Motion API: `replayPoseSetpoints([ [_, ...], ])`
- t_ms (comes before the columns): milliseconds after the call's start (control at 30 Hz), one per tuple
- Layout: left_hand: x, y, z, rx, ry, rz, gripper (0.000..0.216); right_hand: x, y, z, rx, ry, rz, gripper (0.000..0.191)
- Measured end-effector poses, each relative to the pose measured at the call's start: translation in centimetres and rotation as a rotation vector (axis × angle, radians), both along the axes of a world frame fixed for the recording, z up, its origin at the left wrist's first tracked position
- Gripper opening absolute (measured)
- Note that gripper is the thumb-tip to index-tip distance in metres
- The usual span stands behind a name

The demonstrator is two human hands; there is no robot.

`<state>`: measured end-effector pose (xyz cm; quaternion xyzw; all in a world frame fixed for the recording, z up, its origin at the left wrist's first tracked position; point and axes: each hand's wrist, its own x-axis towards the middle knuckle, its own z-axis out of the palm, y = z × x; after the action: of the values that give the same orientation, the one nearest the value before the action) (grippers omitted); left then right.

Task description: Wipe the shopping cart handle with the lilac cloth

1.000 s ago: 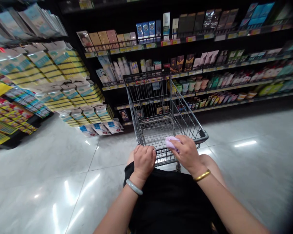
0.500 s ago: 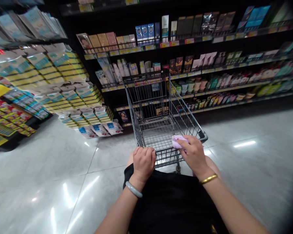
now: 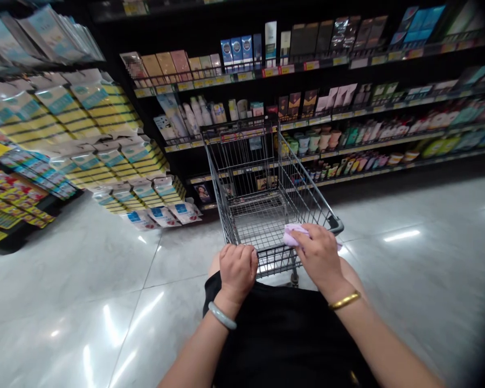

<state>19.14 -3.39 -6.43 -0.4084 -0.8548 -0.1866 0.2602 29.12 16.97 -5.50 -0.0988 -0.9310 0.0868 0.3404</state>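
Observation:
A grey wire shopping cart stands right in front of me, its basket holding nothing I can make out. My left hand is closed around the left part of the cart's near bar, with a pale bangle on the wrist. My right hand presses a bunched lilac cloth on the right part of that same bar, fingers closed over it. A bit of the cloth sticks out past the right side of that hand. A gold bangle is on the right wrist.
Long shelves of boxes, bottles and tubes run behind the cart. At the left hang stacked yellow-striped packs, with a low rack of colourful packets beyond. The glossy grey floor reflects the lights.
The right hand has shifted very slightly on the bar, and a corner of the cloth now shows at its right side. The left hand keeps its grip; the view has turned a little.

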Motion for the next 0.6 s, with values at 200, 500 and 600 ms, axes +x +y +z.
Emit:
replayPoseSetpoints([
  [200,0.0,0.1,0.1,-0.007,-0.005,0.012,0.014,-0.8,-4.6,0.4,0.033,-0.029,0.191,0.023],
  [500,0.1,0.1,0.1,0.011,0.004,-0.005,0.014,0.9,0.4,-0.9,0.036,0.058,-0.003,0.033],
  [600,0.0,0.2,-0.1,0.022,0.012,0.006,0.014,0.7,-1.6,-0.6,0.024,0.031,0.017,0.033],
])
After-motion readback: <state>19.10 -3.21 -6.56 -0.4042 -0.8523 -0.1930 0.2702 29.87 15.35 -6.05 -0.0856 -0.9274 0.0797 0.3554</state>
